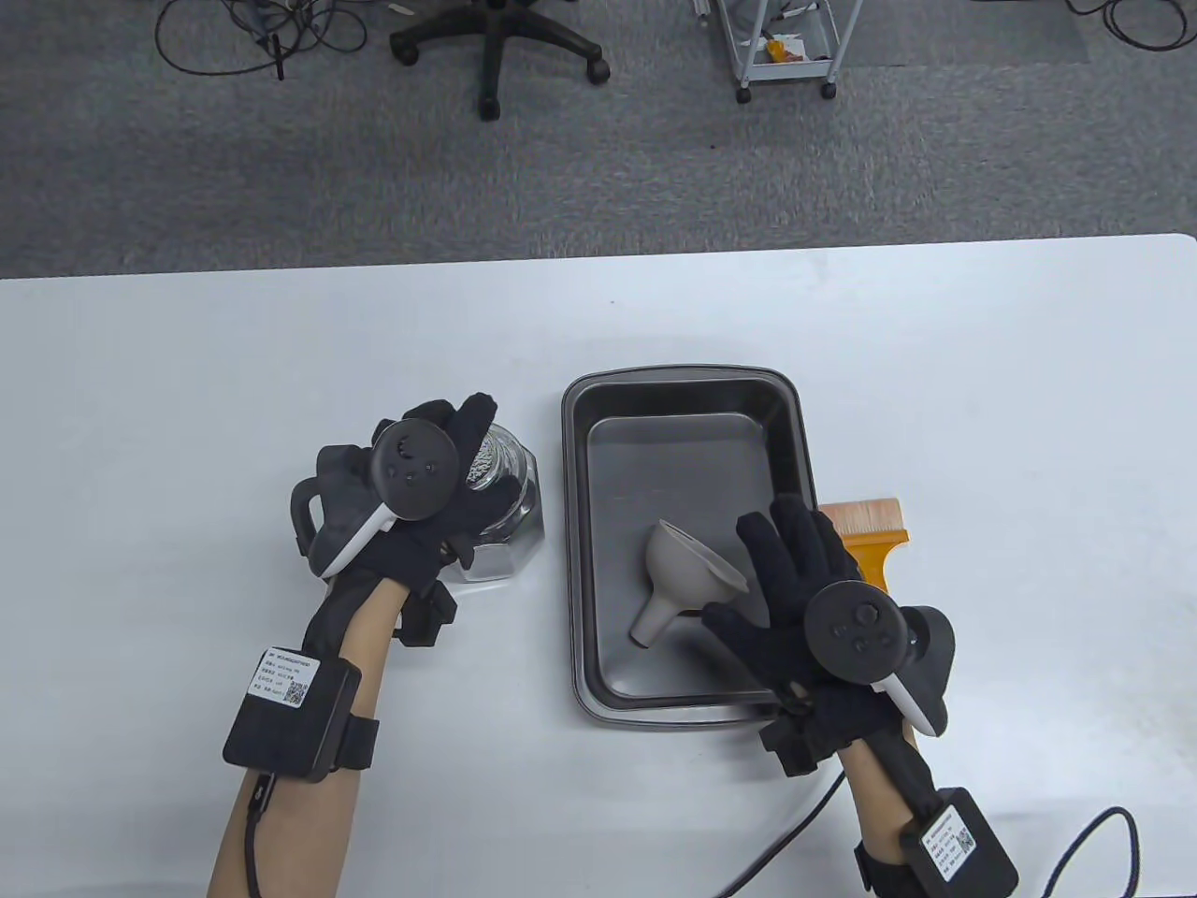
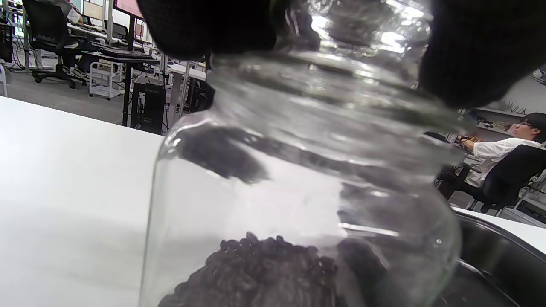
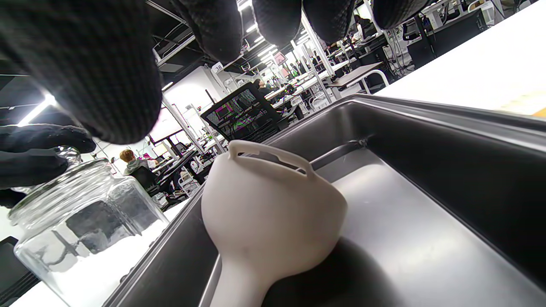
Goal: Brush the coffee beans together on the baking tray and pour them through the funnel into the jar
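Left hand (image 1: pixel 411 505) sat at center-left of the table view, fingers curled over the mouth and neck of the glass jar (image 1: pixel 505 510), gripping it from above. Jar stood upright on the white table (image 1: pixel 187 374), just left of the baking tray (image 1: pixel 575 561). In the left wrist view the jar (image 2: pixel 298 179) filled most of the frame, black glove fingertips (image 2: pixel 469 51) wrapped at its rim at the top edge, and a heap of coffee beans (image 2: pixel 264 273) lay at the bottom inside the glass.

Dark metal tray lay at center of the table view, long side running away from the person. Grey funnel (image 1: pixel 683 580) lay on its side in the lower half of the tray, spout pointing to the lower left, wide mouth toward the right. No loose beans could be made out on the tray floor.

Right hand (image 1: pixel 814 608) was at lower right of the tray, fingers straight and spread apart over the funnel's rim and the tray's right wall, holding nothing; whether they touched the funnel could not be told. Right wrist view showed the funnel (image 3: pixel 273 213) resting on the tray (image 3: pixel 448 140) floor, fingertips (image 3: pixel 222 25) hanging above it at the top edge, clear of it in that view.

Orange-handled brush (image 1: pixel 870 528) lay flat on the table just right of the tray, bristles toward the top of the frame, partly hidden by the right hand.
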